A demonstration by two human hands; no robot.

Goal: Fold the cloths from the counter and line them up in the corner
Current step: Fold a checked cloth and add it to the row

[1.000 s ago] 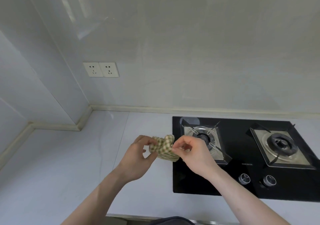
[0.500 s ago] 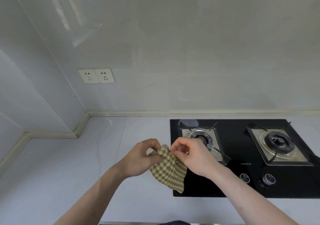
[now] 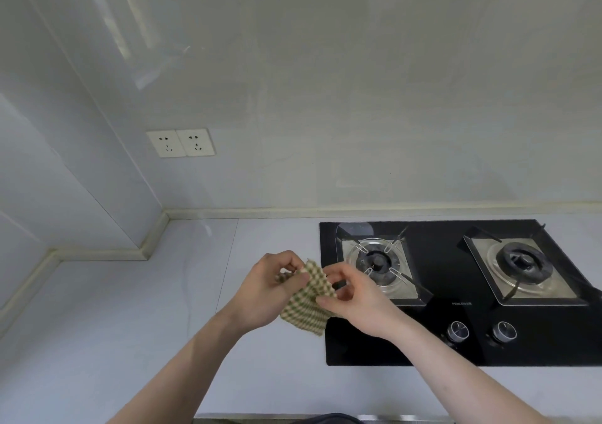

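Both forearms reach forward over the pale worktop, the hands meeting just left of the black gas hob. The left hand curls its fingers and thumb in a narrow grip on the upper left edge of the checked cloth. The right hand pinches the cloth's right edge between thumb and fingertips. The cloth hangs between the two grips, raised off the worktop, its lower corner drooping free below the hands. Two wall sockets sit above the corner.
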